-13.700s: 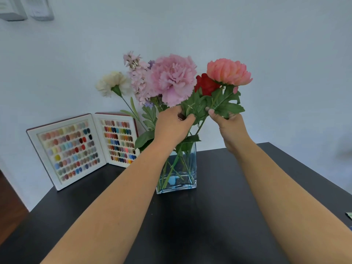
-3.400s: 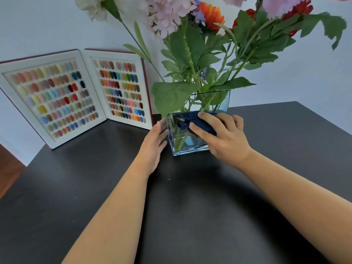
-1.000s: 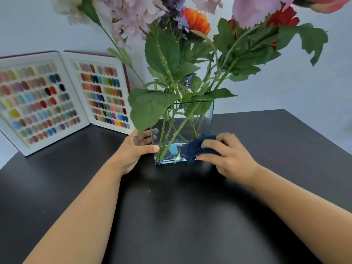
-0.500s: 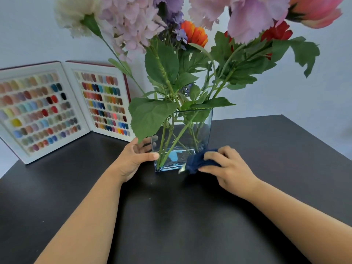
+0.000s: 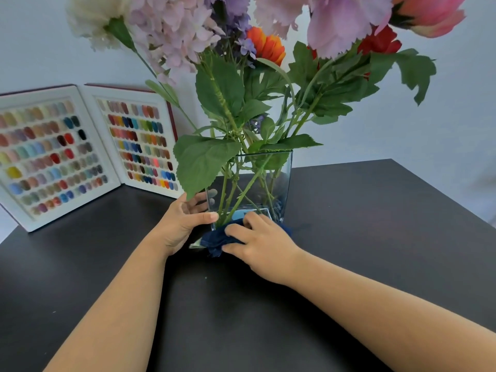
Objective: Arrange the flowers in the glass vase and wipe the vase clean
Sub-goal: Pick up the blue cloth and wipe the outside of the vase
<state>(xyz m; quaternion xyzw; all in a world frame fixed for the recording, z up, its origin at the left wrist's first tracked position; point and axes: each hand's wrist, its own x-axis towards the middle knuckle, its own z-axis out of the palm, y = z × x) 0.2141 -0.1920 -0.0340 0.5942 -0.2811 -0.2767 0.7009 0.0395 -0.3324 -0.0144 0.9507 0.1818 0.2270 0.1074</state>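
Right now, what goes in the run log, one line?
stage: wiping | left hand: steadies glass vase | right hand: presses dark blue cloth at vase base | flowers: in vase

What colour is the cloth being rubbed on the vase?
Dark navy blue. The cloth shows best in the head view, under the right hand.

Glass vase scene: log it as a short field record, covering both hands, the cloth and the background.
vase: square glass vase, upright on black table
contents: artificial flowers, stems inside
left hand: grips the vase's left lower corner, thumb on the front
right hand: presses dark blue cloth against the vase's front base
background: open nail colour swatch book standing by the wall
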